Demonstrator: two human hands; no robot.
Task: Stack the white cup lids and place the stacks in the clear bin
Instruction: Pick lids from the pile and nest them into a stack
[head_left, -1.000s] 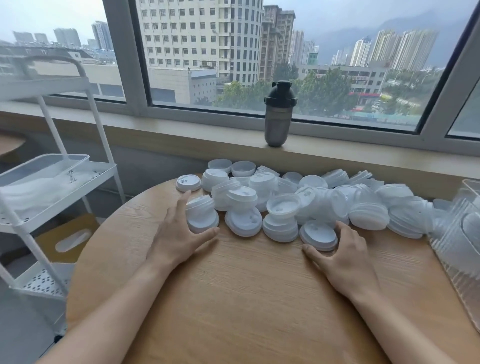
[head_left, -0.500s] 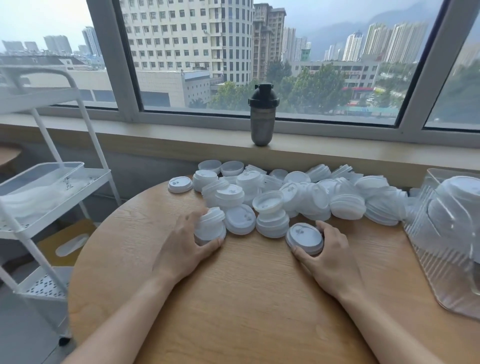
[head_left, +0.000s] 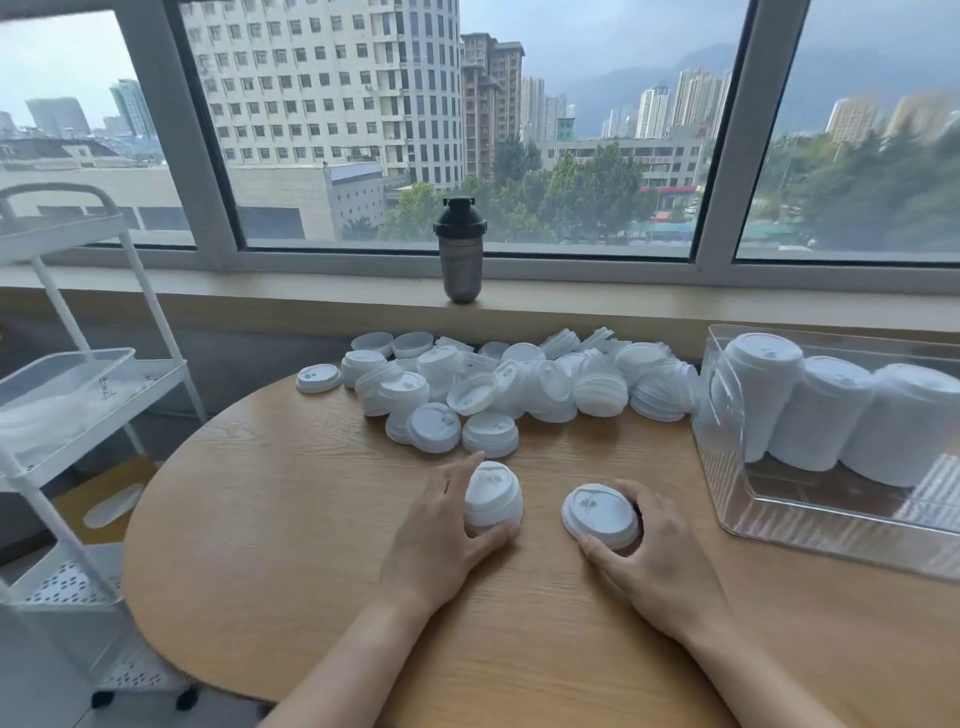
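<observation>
Here, hands (head_left: 545, 545) gripping lid stacks (head_left: 492, 498), markings unreadable

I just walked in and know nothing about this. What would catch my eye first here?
Probably the heap of loose white plastic cup lids at the far edge of the round wooden table. Nearer, the left hand grips a short stack of lids and the right hand holds a single lid. To the right, a clear plastic bin holds tall lid stacks lying on their sides.
</observation>
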